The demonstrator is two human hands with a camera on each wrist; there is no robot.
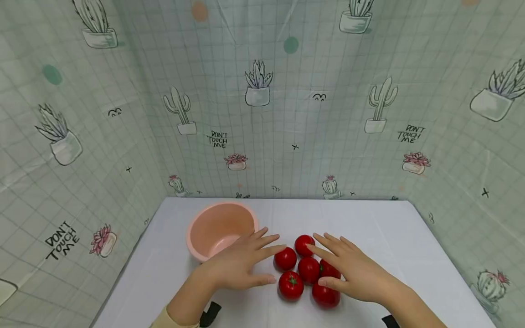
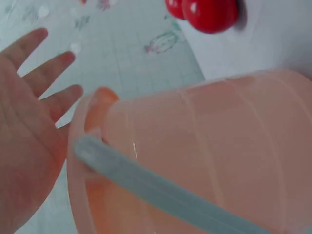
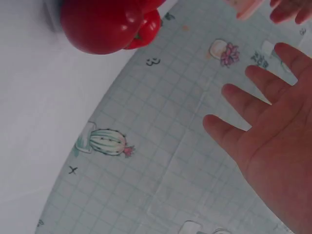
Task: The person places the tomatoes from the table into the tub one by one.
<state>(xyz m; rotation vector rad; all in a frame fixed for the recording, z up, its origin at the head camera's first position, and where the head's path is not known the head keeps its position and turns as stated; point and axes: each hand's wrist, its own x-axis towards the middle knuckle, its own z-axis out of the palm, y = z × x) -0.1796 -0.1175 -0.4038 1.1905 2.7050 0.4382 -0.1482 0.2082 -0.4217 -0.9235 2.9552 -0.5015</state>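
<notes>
- Tomatoes (image 1: 308, 269): six, red, bunched on the bench (image 1: 393, 246) btwn the two hands, just R of the bucket (image 1: 221, 225); some look to be touching nbrs.
- R hand (image 1: 354, 273): nearer to the bunch. In head view its fingers & thumb overlap the R side, so toms lie L of the palm, partly under the fingertips. R wrist view shows the hand apart from the toms in sight, prob. raised above the bench.
- L hand (image 1: 238, 264): covers the bucket's near R rim in head view; fingertips point R, to the bunch's L edge. Contact w/ rim or leftmost tom: can't tell.
- Fingers, both hands: straight, spread wide, nothing held.
- Long axis: none to speak of, toms are roundish, so approach angle prob. matters little; tight spacing matters more. Outer ones, e.g. front-L tom w/ green stem (image 1: 292, 281), look easiest to get fingers round; the middle one is hemmed in.
- Bucket: upright, mouth up, L of the toms; grey handle (image 2: 165, 187) shows along its side in L wrist view.
- Key relation, my read: bunch sits below & inward of the R fingers, bucket beyond it to the L. Any R-hand grasp wd need to go down & L; L hand lies btwn toms & bucket mouth, so cd be in the way.
</notes>
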